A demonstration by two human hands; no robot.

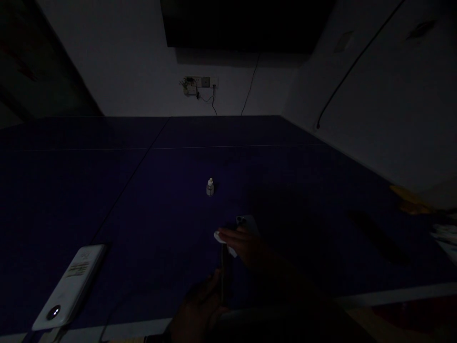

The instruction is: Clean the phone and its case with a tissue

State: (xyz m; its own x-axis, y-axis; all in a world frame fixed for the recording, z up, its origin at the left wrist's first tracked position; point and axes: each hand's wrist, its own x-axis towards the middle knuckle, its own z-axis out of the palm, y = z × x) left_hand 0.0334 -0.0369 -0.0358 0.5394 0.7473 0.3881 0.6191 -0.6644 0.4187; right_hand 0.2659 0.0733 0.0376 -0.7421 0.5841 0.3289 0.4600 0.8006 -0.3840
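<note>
In the head view my left hand grips a thin dark slab, probably a phone stood on its edge. My right hand pinches a white cloth or wipe against the slab's upper end. Just beyond the right hand lies a pale phone with its camera lenses up, partly hidden by the fingers. A small clear bottle with a white cap stands upright farther back. The dim light hides much of both hands.
A white power bank with a lit display and cable lies at the left on the dark blue table. A dark flat object and a yellow item lie at right. Sockets and a screen are on the wall.
</note>
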